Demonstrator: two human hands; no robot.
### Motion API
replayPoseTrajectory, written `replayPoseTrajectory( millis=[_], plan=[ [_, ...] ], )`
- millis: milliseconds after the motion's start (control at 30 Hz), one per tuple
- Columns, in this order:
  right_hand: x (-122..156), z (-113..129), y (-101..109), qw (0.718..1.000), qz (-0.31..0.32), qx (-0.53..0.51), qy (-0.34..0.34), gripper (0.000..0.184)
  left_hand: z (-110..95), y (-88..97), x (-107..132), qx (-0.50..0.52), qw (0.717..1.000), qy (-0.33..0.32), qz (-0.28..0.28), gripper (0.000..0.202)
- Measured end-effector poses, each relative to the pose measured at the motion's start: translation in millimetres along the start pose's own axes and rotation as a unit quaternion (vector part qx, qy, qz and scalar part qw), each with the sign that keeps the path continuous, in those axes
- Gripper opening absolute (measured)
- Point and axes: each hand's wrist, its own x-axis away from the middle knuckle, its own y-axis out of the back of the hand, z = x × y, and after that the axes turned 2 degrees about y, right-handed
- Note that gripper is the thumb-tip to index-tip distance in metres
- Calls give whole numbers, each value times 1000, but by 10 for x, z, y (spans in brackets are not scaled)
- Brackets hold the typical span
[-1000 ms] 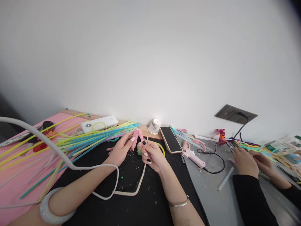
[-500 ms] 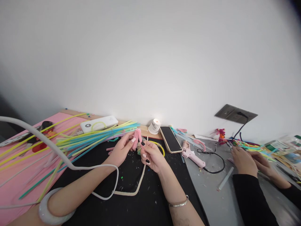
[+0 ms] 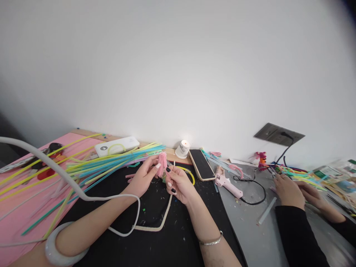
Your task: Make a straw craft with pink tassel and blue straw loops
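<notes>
My left hand (image 3: 143, 177) and my right hand (image 3: 178, 182) meet over a black mat (image 3: 155, 237), both pinched on a small bundle of pink pipe cleaner (image 3: 161, 162) held upright between the fingertips. A cream pipe cleaner (image 3: 164, 218) hangs down from the hands and curls across the mat. A bundle of long blue, yellow and green straws (image 3: 91, 165) lies just left of my left hand. A yellow ring (image 3: 191, 174) lies behind my right hand.
A pink glue gun (image 3: 228, 184) with a black cord, a phone (image 3: 202, 164), a white tape roll (image 3: 183, 148) and a white power bank (image 3: 116, 146) lie along the wall. Another person's hands (image 3: 289, 191) in black sleeves work at the right. A white cable (image 3: 69, 183) crosses my left arm.
The two spread ends of the pink pipe cleaner have been pressed together into one upright bundle. My right hand's fingers shifted slightly left and up. The other person's hands moved a little.
</notes>
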Motion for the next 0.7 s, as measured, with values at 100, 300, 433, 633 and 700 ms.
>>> replayPoseTrajectory(
  millis=[100, 300, 433, 633, 700],
  plan=[
    [-9, -10, 7, 1000, -2, 7, 2, 35, 12, 2, -2, 3, 1000, -1, 4, 39],
    [-13, -27, 14, 1000, -10, 22, 6, 37, 7, -3, 4, 5, 1000, -3, 9, 36],
    [-13, -29, 6, 999, -19, 34, 6, 38, 9, -7, 6, 11, 1000, 0, 10, 36],
    [-14, -15, -17, 998, -29, 53, 5, 40, 32, -11, 0, 28, 999, 12, 18, 38],
    [-11, -12, -26, 998, -29, 60, 5, 40, 38, -11, 1, 31, 999, 14, 17, 39]
  ],
)
